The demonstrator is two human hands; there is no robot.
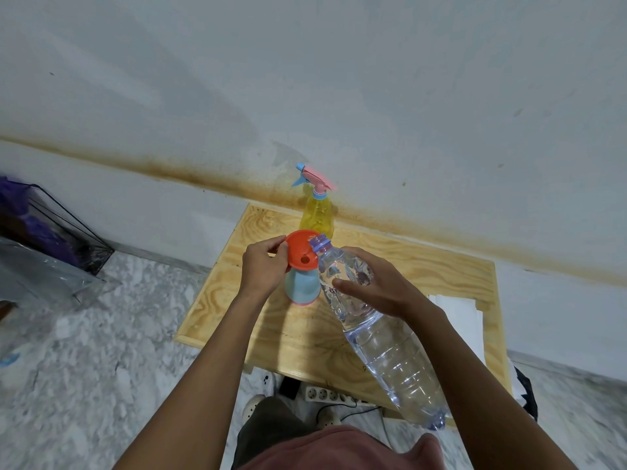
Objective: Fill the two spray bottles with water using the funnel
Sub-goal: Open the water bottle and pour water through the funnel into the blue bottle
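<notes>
An orange funnel sits in the neck of a light blue spray bottle that stands on the wooden table. My left hand pinches the funnel's left rim. My right hand grips a large clear water bottle near its shoulder, tilted so its open mouth rests over the funnel's right edge. A yellow spray bottle with a pink and blue trigger head stands upright at the table's far edge, against the wall.
White paper or a box lies on the table's right side. A power strip and cable lie on the marble floor under the table's near edge. A dark wire rack with purple items stands at the left.
</notes>
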